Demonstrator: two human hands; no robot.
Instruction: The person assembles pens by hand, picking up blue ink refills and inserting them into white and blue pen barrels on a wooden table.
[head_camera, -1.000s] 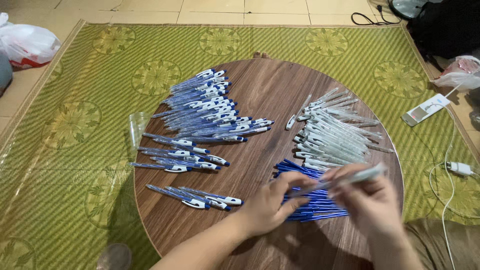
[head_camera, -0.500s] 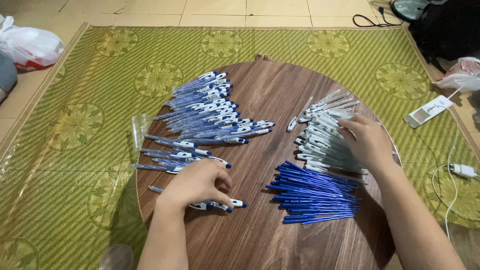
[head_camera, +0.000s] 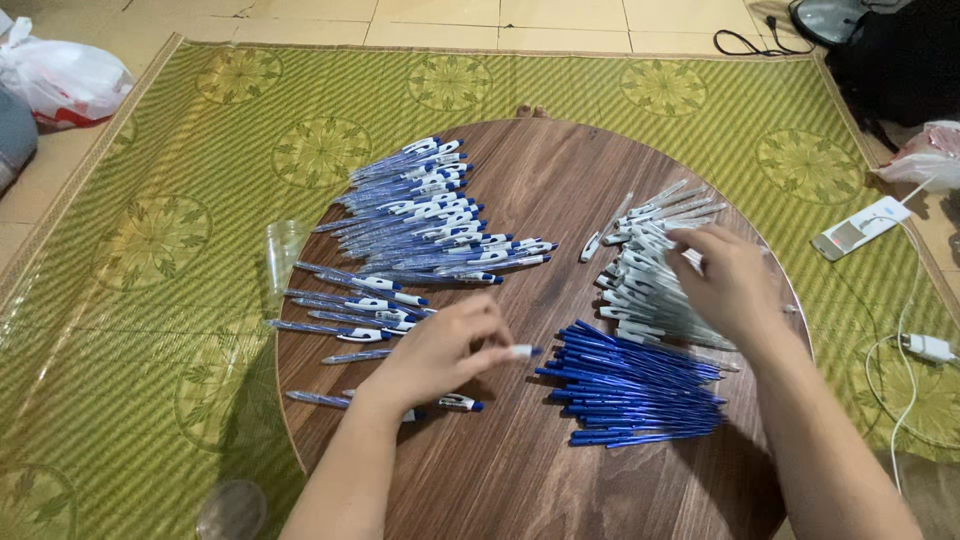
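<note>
Head view: hands parted over the pen piles.
Left hand (head_camera: 435, 352) has come off the pen row, now pinching one pen (head_camera: 512, 351) toward the refills (head_camera: 640, 385); right hand (head_camera: 728, 282), fingers curled, has reached the barrels (head_camera: 640, 262), grip hidden.

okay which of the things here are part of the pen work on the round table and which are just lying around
In use:
left hand holding a pen
right hand on the pile of clear pen barrels
blue refills
finished pens
round wooden table

Lying about:
white plastic bag
phone on a charging cable
clear plastic cup
green mat
</note>
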